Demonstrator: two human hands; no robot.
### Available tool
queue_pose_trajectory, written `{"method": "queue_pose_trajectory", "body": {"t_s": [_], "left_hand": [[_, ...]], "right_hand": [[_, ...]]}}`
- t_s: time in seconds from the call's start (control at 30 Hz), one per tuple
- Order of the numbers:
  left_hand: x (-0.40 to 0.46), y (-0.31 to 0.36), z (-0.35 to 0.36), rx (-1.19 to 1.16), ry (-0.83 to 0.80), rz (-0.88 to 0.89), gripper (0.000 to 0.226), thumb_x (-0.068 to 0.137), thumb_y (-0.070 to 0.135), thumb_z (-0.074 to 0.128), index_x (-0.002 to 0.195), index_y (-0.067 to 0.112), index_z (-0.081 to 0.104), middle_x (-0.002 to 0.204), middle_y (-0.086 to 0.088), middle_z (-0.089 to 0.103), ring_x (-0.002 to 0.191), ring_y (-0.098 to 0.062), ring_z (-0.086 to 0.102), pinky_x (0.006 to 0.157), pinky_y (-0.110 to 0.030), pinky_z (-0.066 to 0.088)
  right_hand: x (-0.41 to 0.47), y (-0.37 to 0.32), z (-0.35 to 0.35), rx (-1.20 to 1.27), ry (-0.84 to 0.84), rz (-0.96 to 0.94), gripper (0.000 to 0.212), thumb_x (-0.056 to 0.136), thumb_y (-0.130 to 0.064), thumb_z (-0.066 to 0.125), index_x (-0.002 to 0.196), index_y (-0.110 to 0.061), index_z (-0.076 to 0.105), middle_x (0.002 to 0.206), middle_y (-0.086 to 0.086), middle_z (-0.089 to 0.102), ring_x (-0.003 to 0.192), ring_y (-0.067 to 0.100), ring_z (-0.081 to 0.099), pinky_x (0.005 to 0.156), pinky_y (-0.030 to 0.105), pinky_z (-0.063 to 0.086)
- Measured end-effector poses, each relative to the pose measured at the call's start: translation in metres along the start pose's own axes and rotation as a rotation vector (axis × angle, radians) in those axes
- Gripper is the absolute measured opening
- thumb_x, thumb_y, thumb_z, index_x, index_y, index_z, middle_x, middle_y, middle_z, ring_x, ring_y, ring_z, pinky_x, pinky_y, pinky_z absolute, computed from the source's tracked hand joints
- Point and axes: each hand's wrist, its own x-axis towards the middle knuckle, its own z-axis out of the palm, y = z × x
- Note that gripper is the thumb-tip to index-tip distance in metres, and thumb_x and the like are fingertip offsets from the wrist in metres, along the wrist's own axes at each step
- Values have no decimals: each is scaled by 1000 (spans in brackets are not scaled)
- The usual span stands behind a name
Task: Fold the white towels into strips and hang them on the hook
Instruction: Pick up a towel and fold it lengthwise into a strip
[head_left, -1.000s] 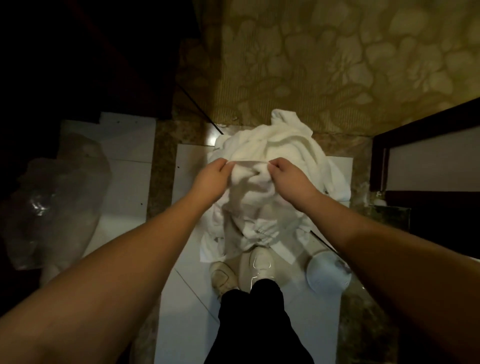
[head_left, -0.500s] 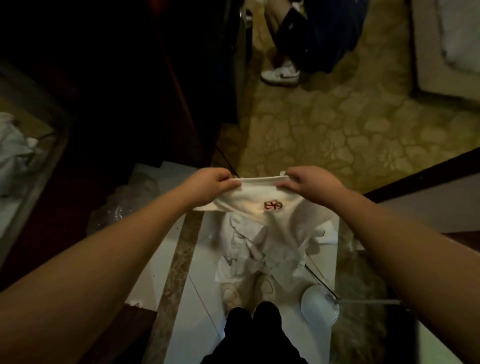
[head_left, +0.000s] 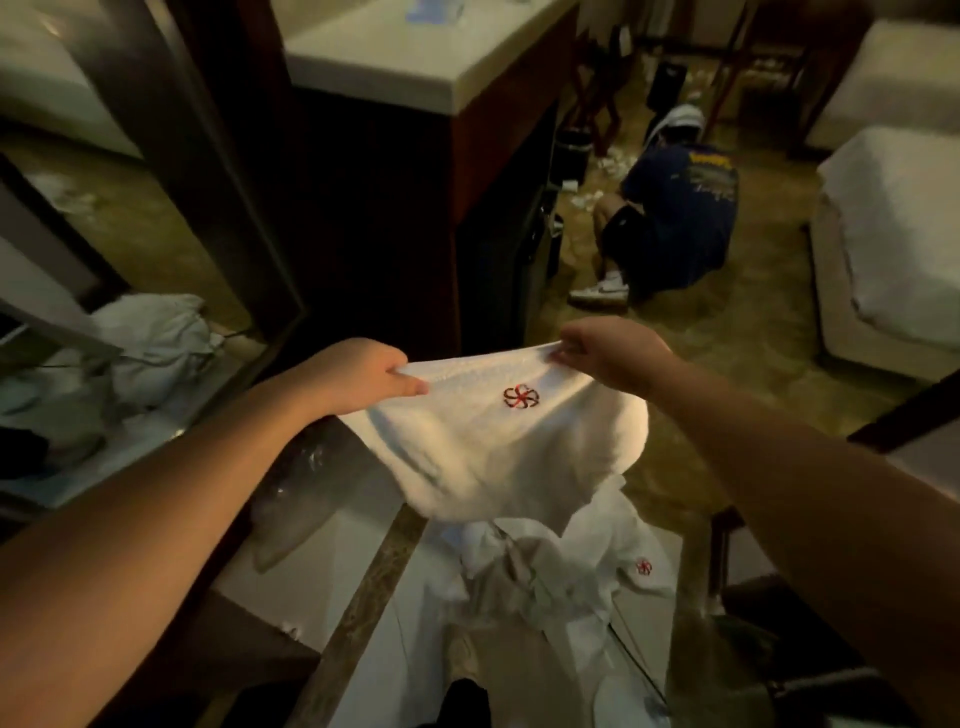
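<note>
You hold a white towel (head_left: 498, 441) stretched above the floor pile (head_left: 550, 571), left hand (head_left: 363, 374) and right hand (head_left: 608, 353) apart, pinching its top corners; folding lengthwise likely comes next.

Left hand (head_left: 358, 374) and right hand (head_left: 608, 353) pinch a white towel (head_left: 498, 457) by its top edge — it sags above a towel heap (head_left: 545, 571).

The soft white towel (head_left: 498, 441) has a small red and black flower mark (head_left: 521, 397). The crumpled white towel pile (head_left: 545, 566) below has one too. The carpet floor (head_left: 717, 332) is brownish gold with blotchy shapes.
</note>
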Motion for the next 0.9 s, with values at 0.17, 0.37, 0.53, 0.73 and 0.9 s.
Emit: {"method": "queue_pose_trajectory", "body": {"t_s": [0.17,0.37,0.53,0.73,0.9], "left_hand": [[-99,-2,-14,-10,123,-155,51,87,58,66,62,19,48,57,4,42,51,-11,44,53,-32,30],[-237,7,-35,-64,462,-271,41,92,50,62,81,11,62,75,-6,63,72,-25,62,61,-39,43],[-359,24,-59,-633,706,-316,11,86,40,74,75,39,77,79,14,72,82,-1,65,71,-24,41],[-482,37,-67,-1189,896,-326,23,87,31,70,101,13,72,88,0,75,94,-20,67,81,-33,50],[-596,20,-63,-1286,963,-298,31,88,41,66,107,17,69,90,0,76,99,-21,68,93,-41,49]], "right_hand": [[-34,-44,-18,13,75,-161,18,100,-45,57,89,-31,53,74,-15,48,73,11,51,56,22,32],[-74,-108,-45,131,160,-209,27,98,-51,58,88,-26,55,75,-12,50,69,3,47,59,25,31],[-100,-178,-69,212,213,-238,33,96,-54,59,79,-26,55,74,-8,52,72,10,51,62,25,33],[-137,-265,-84,335,216,-263,40,92,-58,63,70,-26,56,69,0,57,67,16,58,60,32,42],[-175,-334,-76,384,126,-292,30,98,-48,59,89,-19,61,86,4,62,78,19,59,62,31,41]]}}
